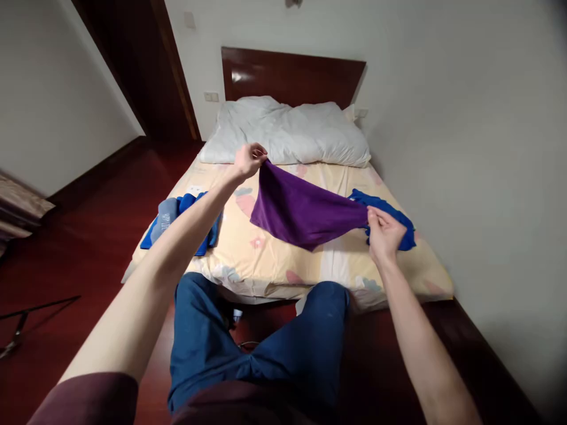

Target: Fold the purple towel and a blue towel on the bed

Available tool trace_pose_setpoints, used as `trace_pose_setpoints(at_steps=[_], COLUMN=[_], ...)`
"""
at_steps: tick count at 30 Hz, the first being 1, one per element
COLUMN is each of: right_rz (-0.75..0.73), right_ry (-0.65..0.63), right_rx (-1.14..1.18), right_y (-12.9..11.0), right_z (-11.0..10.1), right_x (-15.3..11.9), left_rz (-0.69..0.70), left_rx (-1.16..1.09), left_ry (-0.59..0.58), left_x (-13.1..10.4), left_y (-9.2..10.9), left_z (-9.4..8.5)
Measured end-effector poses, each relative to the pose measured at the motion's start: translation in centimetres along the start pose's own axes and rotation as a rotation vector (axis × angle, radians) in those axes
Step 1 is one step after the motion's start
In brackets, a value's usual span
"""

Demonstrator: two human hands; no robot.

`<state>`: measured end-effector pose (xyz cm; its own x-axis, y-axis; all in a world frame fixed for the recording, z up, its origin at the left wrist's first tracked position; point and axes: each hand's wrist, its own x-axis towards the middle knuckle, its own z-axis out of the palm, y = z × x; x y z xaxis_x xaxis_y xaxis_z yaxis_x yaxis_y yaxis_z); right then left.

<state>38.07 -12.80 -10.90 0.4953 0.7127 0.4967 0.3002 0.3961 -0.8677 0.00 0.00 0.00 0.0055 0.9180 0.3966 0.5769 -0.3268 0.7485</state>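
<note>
A plain purple cloth (305, 206), like a small towel, hangs stretched between my two hands above the bed. My left hand (250, 159) is closed in a pinch on its upper left corner. Lower and nearer to me, my right hand (385, 232) pinches the opposite end. The cloth sags in the middle, with one corner drooping toward the sheet. Behind my right hand lies a crumpled blue cloth (401, 223), partly hidden. To the left, folded or rolled blue cloths (212, 236) and a grey-blue one with pale lettering (167, 213) lie together, partly behind my left forearm.
The bed has a yellow patterned sheet (248, 265), a heaped white quilt (292, 133) and a dark wooden headboard (292, 77). A wall (478, 177) stands close on the right. A thin black stand leg (39, 307) reaches over the floor at left.
</note>
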Motion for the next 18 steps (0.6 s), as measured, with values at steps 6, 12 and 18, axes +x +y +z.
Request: trace_pose_setpoints(at_steps=[6, 12, 18], right_rz=[0.012, 0.029, 0.14], right_ry=[-0.006, -0.104, -0.09], right_rx=[0.061, 0.109, 0.078], right_y=[-3.2, -6.1, -7.1], right_z=[0.7, 0.9, 1.0], right_x=[6.1, 7.8, 7.2], left_rz=[0.105, 0.038, -0.005], left_rx=[-0.057, -0.116, -0.261], left_ry=[0.116, 0.142, 0.142], left_x=[-2.0, -3.5, -5.1], left_y=[1.5, 1.1, 0.1], left_z=[-5.1, -7.2, -8.3])
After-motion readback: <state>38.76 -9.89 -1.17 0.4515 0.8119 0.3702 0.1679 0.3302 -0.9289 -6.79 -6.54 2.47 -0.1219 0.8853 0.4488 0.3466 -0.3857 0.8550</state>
